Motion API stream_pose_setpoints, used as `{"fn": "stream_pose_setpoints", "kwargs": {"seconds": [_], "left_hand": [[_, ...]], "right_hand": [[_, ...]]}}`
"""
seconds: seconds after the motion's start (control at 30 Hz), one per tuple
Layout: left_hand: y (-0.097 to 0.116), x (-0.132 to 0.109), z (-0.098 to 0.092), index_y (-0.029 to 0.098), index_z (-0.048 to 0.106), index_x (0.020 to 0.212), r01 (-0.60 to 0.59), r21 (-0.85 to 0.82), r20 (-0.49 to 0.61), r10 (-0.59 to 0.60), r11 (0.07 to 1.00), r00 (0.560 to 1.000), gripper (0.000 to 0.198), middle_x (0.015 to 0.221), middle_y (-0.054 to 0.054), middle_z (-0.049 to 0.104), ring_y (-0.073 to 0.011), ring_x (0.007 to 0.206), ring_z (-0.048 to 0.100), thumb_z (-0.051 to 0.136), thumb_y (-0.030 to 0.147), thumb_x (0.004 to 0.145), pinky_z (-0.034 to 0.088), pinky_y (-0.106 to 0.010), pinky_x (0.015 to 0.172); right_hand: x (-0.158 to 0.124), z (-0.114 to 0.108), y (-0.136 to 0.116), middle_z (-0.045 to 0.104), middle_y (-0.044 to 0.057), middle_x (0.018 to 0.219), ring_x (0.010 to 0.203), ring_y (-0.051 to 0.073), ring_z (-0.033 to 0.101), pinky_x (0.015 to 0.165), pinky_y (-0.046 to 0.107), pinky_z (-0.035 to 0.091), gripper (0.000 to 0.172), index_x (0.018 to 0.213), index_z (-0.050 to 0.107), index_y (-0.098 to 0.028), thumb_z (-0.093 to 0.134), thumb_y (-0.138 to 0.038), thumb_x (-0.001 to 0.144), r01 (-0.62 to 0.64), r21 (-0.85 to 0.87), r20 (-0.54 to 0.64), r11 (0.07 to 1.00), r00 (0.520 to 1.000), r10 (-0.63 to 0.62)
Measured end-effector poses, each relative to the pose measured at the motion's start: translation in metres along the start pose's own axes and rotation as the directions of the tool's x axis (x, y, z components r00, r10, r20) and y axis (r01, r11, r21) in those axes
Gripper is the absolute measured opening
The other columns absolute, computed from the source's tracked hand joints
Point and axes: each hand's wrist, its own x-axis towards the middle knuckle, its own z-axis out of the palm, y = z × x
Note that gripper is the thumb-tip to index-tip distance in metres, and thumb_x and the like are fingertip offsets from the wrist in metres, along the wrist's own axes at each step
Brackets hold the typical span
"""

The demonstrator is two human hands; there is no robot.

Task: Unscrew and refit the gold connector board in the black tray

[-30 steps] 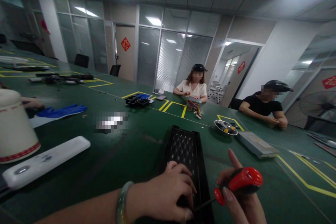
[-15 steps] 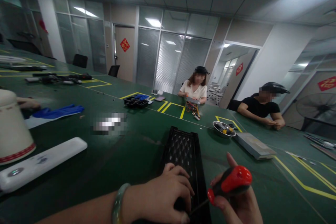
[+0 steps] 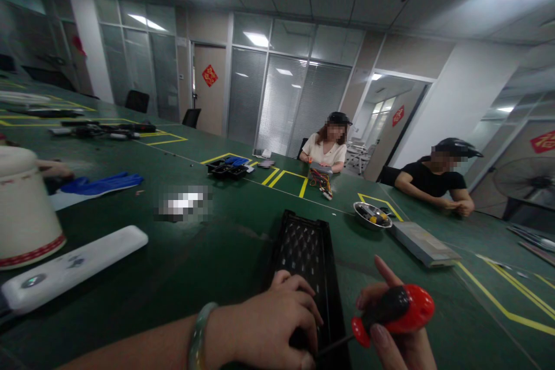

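Note:
A long black perforated case [image 3: 303, 243] lies lengthwise on the green table before me, its near end cut off by the picture's bottom edge. My left hand [image 3: 277, 321] rests over its near part with bent fingers closed on it, a green bangle round the wrist. The fingertips are low in the picture, and whatever small part may be under them is hidden. In my right hand [image 3: 403, 341] is a screwdriver [image 3: 401, 306] with a stubby red and black handle. Its thin shaft slants down left over the case, and its tip ends by my left fingertips.
A white bottle-like container [image 3: 28, 208] and a long white device [image 3: 78, 269] stand at left. Beyond are blue gloves [image 3: 104, 182], black trays [image 3: 229, 169] and a metal bowl [image 3: 372, 215]. A grey box [image 3: 427, 244] lies right. Two people [image 3: 325, 147] sit across the table.
My right hand and the screwdriver handle have moved right and slightly down, and more of the shaft shows. My left hand stays on the case. The whole view has shifted slightly.

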Motion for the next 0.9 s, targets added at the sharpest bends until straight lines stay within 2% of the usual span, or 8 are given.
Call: {"fn": "stream_pose_setpoints", "kwargs": {"seconds": [0.2,0.33,0.43,0.53,0.7,0.8,0.9], "left_hand": [[-0.001,0.000,0.001,0.028,0.072,0.088,0.019,-0.019,0.010,-0.019,1.000,1.000,0.017,0.114,0.008,0.071,-0.0235,0.125,0.045,0.077,0.041,0.078,0.021,-0.041,0.101],[-0.001,0.001,0.001,0.027,0.072,0.088,0.029,-0.015,0.019,-0.029,0.999,0.999,0.019,0.115,0.007,0.070,-0.0243,0.125,0.045,0.076,0.043,0.079,0.020,-0.042,0.102],[0.000,0.001,-0.001,0.028,0.073,0.088,0.024,-0.008,0.023,-0.023,1.000,0.999,0.019,0.115,0.007,0.070,-0.0241,0.125,0.045,0.077,0.043,0.078,0.021,-0.041,0.101],[0.002,0.001,-0.003,0.028,0.073,0.089,0.025,0.016,0.042,-0.026,1.000,0.999,0.019,0.117,0.006,0.070,-0.0247,0.125,0.045,0.077,0.044,0.079,0.021,-0.042,0.102],[0.005,0.002,-0.003,0.027,0.073,0.087,0.041,0.016,0.036,-0.042,0.999,0.998,0.019,0.116,0.005,0.071,-0.0257,0.125,0.046,0.077,0.044,0.079,0.022,-0.042,0.102],[0.005,0.002,-0.003,0.027,0.073,0.086,0.041,0.012,0.034,-0.041,0.999,0.999,0.019,0.116,0.005,0.071,-0.0255,0.123,0.047,0.078,0.043,0.078,0.021,-0.042,0.102],[0.005,0.002,-0.003,0.027,0.073,0.086,0.028,0.005,0.026,-0.028,1.000,0.999,0.018,0.117,0.007,0.070,-0.0241,0.124,0.046,0.079,0.042,0.077,0.021,-0.041,0.101]], "right_hand": [[0.001,-0.001,0.004,0.060,0.001,0.081,0.063,0.017,0.056,0.060,0.029,0.050,0.063,0.140,0.051,-0.024,0.072,-0.045,0.084,-0.048,-0.034,0.000,0.998,0.999,0.048],[-0.001,0.004,-0.003,0.066,0.003,0.089,0.072,0.019,0.060,0.066,0.031,0.053,0.077,0.148,0.039,-0.030,0.075,-0.048,0.082,-0.175,0.023,-0.061,0.984,0.983,0.176],[-0.002,0.006,-0.010,0.067,0.004,0.094,0.078,0.020,0.060,0.072,0.031,0.052,0.069,0.146,0.041,-0.031,0.069,-0.049,0.086,-0.212,0.041,-0.072,0.976,0.974,0.214],[-0.002,0.006,-0.015,0.066,0.007,0.097,0.073,0.018,0.057,0.065,0.029,0.050,0.058,0.140,0.049,-0.027,0.066,-0.048,0.088,-0.151,0.052,-0.035,0.987,0.988,0.153],[0.001,0.002,-0.010,0.056,0.000,0.084,0.068,0.016,0.053,0.063,0.027,0.047,0.055,0.133,0.054,-0.028,0.068,-0.052,0.086,-0.084,-0.062,0.004,0.994,0.996,0.085],[0.002,-0.002,-0.004,0.054,0.000,0.077,0.065,0.016,0.052,0.064,0.029,0.044,0.046,0.125,0.058,-0.025,0.066,-0.051,0.088,-0.058,-0.151,0.007,0.987,0.998,0.059],[0.000,-0.005,0.000,0.051,-0.002,0.072,0.060,0.014,0.049,0.059,0.028,0.040,0.038,0.119,0.055,-0.024,0.063,-0.047,0.090,-0.073,-0.144,-0.008,0.987,0.997,0.072]]}}
